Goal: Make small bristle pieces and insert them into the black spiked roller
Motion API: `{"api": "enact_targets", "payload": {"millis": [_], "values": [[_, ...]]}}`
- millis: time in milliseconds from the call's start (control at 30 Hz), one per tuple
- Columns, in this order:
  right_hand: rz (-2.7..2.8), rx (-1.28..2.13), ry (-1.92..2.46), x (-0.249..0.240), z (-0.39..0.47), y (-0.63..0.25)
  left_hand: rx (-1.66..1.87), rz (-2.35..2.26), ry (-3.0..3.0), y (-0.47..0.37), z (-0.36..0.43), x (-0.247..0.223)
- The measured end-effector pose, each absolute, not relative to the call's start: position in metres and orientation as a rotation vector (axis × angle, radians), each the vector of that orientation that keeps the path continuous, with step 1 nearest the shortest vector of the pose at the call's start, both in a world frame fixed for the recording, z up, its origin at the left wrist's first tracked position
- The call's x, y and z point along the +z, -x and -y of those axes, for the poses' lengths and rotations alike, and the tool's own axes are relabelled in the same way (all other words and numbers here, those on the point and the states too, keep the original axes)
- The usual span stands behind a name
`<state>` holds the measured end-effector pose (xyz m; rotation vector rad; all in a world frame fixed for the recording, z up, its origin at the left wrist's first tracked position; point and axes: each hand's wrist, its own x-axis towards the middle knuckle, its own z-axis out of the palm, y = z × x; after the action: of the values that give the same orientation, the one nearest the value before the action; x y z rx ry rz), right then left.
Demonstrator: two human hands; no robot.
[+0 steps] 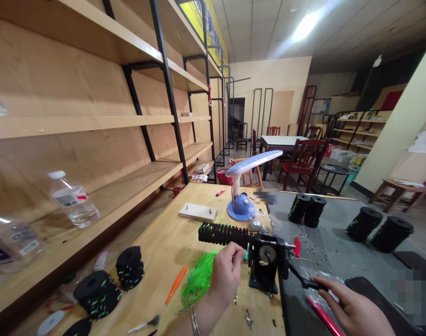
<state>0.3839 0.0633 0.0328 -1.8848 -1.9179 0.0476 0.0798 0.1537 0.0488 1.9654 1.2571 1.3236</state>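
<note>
A black hand-cranked winding device stands on the table. A ridged black foam roll with green bits along it extends leftward from the device. My left hand is just below the roll's right end, its fingers pinched together; what they hold is too small to name. My right hand has its fingers closed on the black crank handle at the device's right. Bright green fibres lie left of my left hand, beside an orange-handled tool.
A blue lamp stands behind the device. Black foam rolls sit at the left, with more rolls at the right rear. A red tool lies near my right hand. Shelves with bottles run along the left.
</note>
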Motion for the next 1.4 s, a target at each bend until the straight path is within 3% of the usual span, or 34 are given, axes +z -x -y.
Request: {"api": "enact_targets", "payload": {"millis": [767, 1000, 1200, 1400], "values": [[1.883, 0.021, 1.874, 0.045, -0.068, -0.383, 1.281, -1.220, -1.994, -0.076, -0.155, 0.039], [1.705, -0.287, 1.825, 0.086, -0.088, -0.352, 1.278, -1.228, -2.022, -0.077, -0.157, 0.038], [1.950, 0.092, 1.634, 0.141, -0.165, -0.265, 1.269, -1.230, -2.025, -0.078, -0.154, 0.038], [1.977, 0.211, 1.656, 0.134, -0.221, -0.221, 1.238, -1.211, -2.037, -0.077, -0.155, 0.040]]}}
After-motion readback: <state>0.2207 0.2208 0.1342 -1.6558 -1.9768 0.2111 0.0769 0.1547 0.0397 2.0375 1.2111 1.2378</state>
